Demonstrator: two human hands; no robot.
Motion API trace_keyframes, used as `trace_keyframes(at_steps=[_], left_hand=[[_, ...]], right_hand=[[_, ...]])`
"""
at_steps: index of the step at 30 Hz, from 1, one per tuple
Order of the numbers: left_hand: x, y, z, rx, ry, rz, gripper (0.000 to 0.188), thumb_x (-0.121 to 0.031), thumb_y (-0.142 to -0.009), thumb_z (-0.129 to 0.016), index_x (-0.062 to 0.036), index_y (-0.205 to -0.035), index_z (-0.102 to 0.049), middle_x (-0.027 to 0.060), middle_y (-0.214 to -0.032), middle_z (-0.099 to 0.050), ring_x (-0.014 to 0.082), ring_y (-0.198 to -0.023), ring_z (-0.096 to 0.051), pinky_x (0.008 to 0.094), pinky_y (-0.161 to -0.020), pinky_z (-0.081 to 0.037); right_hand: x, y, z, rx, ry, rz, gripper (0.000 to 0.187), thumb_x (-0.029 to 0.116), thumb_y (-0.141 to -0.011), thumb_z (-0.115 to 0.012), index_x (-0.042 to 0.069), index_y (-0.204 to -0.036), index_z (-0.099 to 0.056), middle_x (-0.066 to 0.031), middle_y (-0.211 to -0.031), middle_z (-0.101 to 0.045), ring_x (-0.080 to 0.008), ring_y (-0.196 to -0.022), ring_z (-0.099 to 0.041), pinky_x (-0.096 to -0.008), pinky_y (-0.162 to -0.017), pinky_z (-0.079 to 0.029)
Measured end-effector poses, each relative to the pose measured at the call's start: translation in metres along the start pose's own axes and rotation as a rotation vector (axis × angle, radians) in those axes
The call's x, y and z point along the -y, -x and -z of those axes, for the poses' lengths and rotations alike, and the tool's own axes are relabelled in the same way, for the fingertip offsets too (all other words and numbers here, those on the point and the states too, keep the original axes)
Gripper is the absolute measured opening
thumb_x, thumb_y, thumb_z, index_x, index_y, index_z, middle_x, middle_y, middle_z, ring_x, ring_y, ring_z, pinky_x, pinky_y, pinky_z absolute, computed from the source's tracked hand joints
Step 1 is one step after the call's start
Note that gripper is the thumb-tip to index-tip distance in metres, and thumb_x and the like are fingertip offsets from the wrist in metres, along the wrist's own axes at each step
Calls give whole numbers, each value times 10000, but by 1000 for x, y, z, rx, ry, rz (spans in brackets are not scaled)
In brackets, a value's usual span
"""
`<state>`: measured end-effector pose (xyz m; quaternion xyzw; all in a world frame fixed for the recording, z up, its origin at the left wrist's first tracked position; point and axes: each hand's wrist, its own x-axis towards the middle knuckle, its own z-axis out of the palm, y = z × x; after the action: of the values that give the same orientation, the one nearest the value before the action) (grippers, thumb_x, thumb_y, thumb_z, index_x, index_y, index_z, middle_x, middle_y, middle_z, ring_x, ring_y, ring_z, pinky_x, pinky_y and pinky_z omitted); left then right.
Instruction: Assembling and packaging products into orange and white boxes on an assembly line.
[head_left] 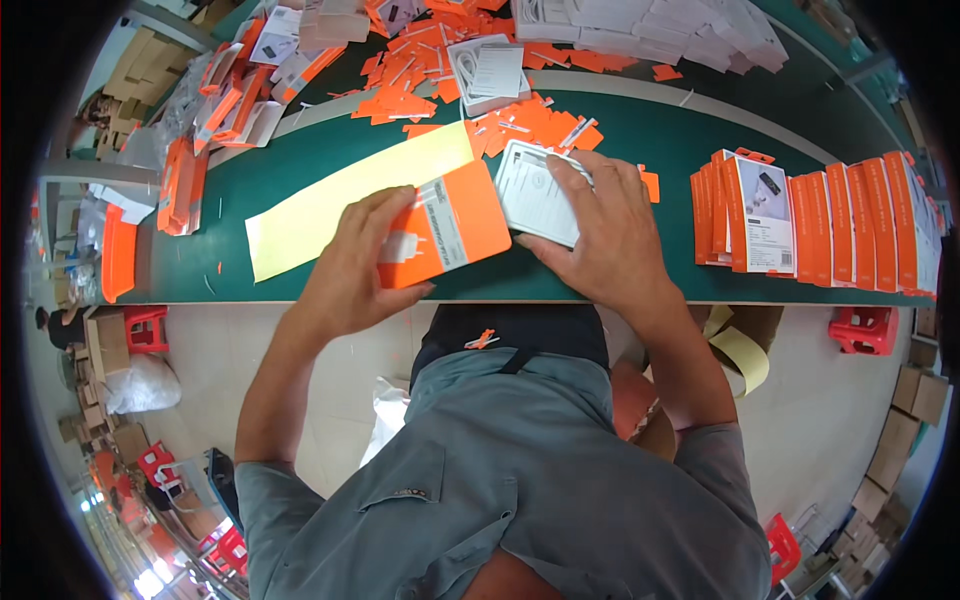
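Observation:
My left hand (352, 262) is closed around an orange cardboard box (447, 222) with a grey printed band, tilted above the table's near edge. Just right of it, my right hand (603, 232) grips a white tray (535, 195) with a printed leaflet on top. The tray's left side is close against the box's right end; whether they touch I cannot tell. Beneath and beyond the box, a long pale yellow sheet (330, 213) lies on the green table (620, 285).
Standing orange-and-white boxes (825, 222) form a row at the right. Orange card scraps (545, 128) are heaped at the far middle, beside another white tray (488, 75) with a cable. More orange boxes (235, 100) pile up at the far left. White packs (680, 30) are stacked at the back.

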<state>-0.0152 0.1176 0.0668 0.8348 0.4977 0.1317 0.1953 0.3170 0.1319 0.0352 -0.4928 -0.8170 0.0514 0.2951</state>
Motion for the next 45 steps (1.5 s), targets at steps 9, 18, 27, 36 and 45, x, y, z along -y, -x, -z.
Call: trace_keyframes(at_steps=[9, 18, 27, 36, 45], left_hand=[[-8, 4, -11, 29, -59, -42, 1094, -225, -726, -1014, -137, -1656, -445, 167, -1567, -517, 408, -1441, -524, 491, -1192, -527], [-22, 4, -26, -34, 77, -64, 1100, -226, -716, -1019, -144, -1658, -456, 160, -1558, -514, 405, -1412, -537, 488, -1155, -544], [-38, 7, -35, 16, 357, 4, 1097, -251, -751, -1018, -130, -1681, -448, 182, -1547, -524, 374, -1418, -568, 450, -1184, -509], [-33, 58, -86, 323, 1665, 502, 939, -198, -897, -937, -32, -1675, -438, 89, -1456, -652, 226, -1368, -625, 407, -1187, -483], [-68, 99, -131, -364, 1178, 348, 500, -11, -1080, -703, -16, -1559, -561, 124, -1390, -689, 180, -1245, -705, 322, -1051, -574]], right_hand=[[18, 3, 13, 157, -79, 231, 1028, 328, -700, -1024, 72, -1571, -539, -184, -1485, -577, -422, -1350, -561, -527, -1123, -495], [17, 6, 11, -14, -521, 134, 887, 356, -832, -969, 26, -1545, -558, -232, -1532, -560, -417, -1414, -535, -494, -1167, -470], [37, 43, -10, 11, -542, 125, 652, 469, -1021, -790, -30, -1417, -650, -269, -1531, -568, -418, -1329, -613, -488, -1130, -489], [28, 61, -22, 133, -1065, -211, 443, 182, -1068, -767, -28, -1428, -614, -224, -1500, -617, -229, -1196, -708, -358, -957, -592], [51, 115, -41, 278, -991, -459, 611, 7, -1008, -813, -48, -1519, -484, -171, -1260, -751, -167, -1081, -756, -288, -873, -627]])
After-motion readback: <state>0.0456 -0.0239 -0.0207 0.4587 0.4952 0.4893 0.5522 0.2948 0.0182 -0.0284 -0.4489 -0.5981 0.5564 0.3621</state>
